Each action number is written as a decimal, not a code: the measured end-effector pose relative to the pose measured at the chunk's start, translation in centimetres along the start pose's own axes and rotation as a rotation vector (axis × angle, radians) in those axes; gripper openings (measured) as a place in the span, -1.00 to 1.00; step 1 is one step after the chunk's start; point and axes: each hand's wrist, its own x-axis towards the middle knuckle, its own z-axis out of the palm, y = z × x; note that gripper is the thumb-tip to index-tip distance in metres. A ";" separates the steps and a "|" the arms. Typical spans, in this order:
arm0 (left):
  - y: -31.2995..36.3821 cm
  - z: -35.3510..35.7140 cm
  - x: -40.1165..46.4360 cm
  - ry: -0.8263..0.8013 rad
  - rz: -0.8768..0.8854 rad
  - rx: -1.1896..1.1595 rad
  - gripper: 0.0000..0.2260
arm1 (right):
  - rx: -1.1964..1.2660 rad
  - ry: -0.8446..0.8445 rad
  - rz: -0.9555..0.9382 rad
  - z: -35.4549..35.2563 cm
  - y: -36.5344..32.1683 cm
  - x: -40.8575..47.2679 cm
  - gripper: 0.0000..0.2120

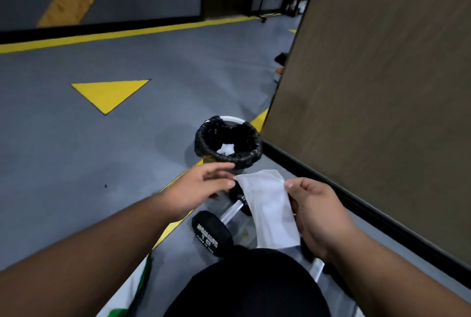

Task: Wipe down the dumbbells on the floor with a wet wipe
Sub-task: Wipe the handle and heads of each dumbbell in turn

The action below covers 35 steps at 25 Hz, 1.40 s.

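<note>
I hold a white wet wipe (270,204) spread between both hands above the floor. My left hand (204,186) pinches its upper left corner with the fingertips. My right hand (316,212) grips its right edge between thumb and fingers. Directly below lies a dumbbell with a black head (211,232) and a chrome handle (232,211); the wipe hides its far head. A second dumbbell's chrome handle (317,269) shows under my right wrist, mostly hidden.
A small bin lined with a black bag (229,156) stands just beyond my hands, with white tissue inside. A brown wall panel (382,113) with a black base runs along the right. My black-clad knee (254,286) fills the bottom; a green-and-white pack (142,278) lies at its left.
</note>
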 end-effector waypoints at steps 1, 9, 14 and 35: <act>2.6 1.8 -0.4 -0.058 0.057 -0.032 -0.63 | -0.007 0.019 -0.019 -0.5 -0.8 -0.8 -0.73; 11.9 11.7 -3.7 -0.122 0.295 0.386 -0.90 | 0.019 0.080 -0.131 -6.6 -3.6 -6.1 -0.70; 14.8 19.2 -4.4 -0.078 0.331 0.380 -0.98 | 0.079 0.065 -0.130 -13.7 -3.4 -10.8 -0.64; 13.6 51.3 -2.9 -0.292 0.217 -0.063 -0.89 | 0.275 0.533 -0.262 -41.4 1.5 -20.1 -0.85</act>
